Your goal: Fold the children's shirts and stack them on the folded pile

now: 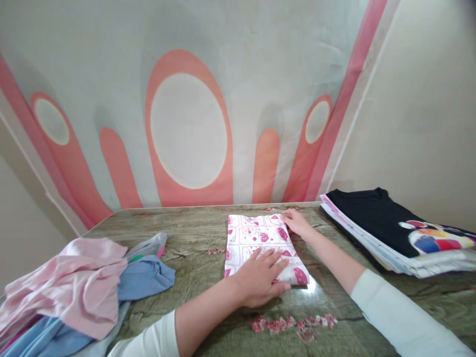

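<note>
A folded white garment with pink printed pictures (256,235) lies flat on the table in the middle of the head view. My left hand (258,278) rests palm down across its near part, fingers spread. At the garment's far right corner is my right hand (295,221), its fingers closed together on the edge. The fingertips there are partly hidden. Under my left palm, some of the print is covered.
On the left, a loose heap of pink, blue and grey clothes (70,282) lies on the wood-patterned table (197,317). A stack of folded clothes with a black shirt (379,218) on top stands at the right. Behind the table rises a patterned backdrop (189,129).
</note>
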Demonstrator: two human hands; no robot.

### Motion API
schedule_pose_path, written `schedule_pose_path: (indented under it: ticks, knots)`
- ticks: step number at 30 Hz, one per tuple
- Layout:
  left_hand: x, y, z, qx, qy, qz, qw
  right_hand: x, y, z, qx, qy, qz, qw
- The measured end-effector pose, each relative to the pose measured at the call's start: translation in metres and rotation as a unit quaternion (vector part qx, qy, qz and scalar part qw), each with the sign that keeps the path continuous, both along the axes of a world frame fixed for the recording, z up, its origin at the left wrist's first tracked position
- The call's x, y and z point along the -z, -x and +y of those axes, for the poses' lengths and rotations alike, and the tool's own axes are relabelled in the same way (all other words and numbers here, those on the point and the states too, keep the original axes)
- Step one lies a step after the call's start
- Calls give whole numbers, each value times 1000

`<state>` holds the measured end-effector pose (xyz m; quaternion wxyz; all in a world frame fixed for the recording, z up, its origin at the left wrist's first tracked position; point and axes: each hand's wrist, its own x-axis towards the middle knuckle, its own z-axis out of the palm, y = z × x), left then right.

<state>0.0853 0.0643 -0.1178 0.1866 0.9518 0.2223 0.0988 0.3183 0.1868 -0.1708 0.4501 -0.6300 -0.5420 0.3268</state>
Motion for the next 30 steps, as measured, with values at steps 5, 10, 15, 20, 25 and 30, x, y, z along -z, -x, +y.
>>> schedule_pose_path:
  ticks: [5, 10, 15, 20, 25, 30]
  knots:
    - [1, 0, 2, -7, -30, 19, 999, 4, 5, 21, 30, -49, -54, 997]
    - [-1, 2, 6, 8, -14, 6, 1000, 7, 5, 19, 11, -96, -111, 989]
    - [-2, 8, 20, 43, 31, -27, 998, 5, -2, 13, -25, -102, -147, 984]
    - [-11, 25, 44, 54, 22, -23, 998, 5, -18, 14, -25, -79, -161, 983]
    - [-13, 58, 72, -45, -30, 44, 998, 6, -46, 11, -13, -34, -148, 988]
    - [-16, 67, 74, -125, -99, 78, 984, 0, -66, 5, -69, 19, -116, 991]
